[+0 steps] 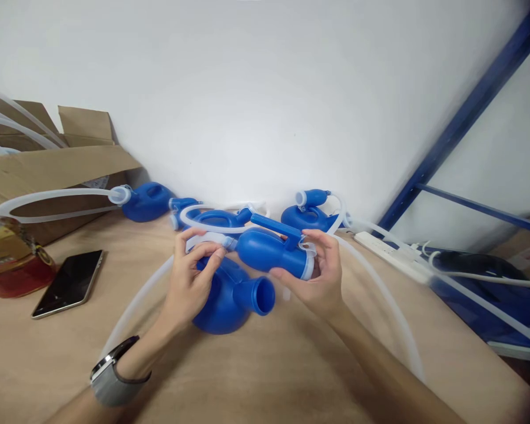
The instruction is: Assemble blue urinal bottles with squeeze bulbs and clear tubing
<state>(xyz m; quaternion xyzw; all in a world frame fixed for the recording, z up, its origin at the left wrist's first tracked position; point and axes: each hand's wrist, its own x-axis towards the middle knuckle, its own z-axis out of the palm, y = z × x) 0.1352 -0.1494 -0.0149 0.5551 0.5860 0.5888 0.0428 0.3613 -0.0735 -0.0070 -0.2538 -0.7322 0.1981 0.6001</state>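
My right hand (320, 274) is closed round the wide, white-rimmed end of a blue urinal funnel (265, 248) with a bar handle along its top. A clear strap or cap piece shows by its thumb and fingers. My left hand (192, 274) pinches the end of a white translucent hose (214, 238) at the funnel's narrow tip; whether the hose is fully on the tip I cannot tell. Below both hands, a blue urinal bottle (225, 300) stands on the table, its open neck pointing right. Part of it is hidden by my left hand.
Along the wall lie more blue bottles (145, 202) with hoses and funnels (313, 198). A cardboard box (62, 171), a phone (70, 282) and a red-yellow container (13, 259) are on the left. A power strip (391, 256) and a blue metal frame (463, 123) are on the right.
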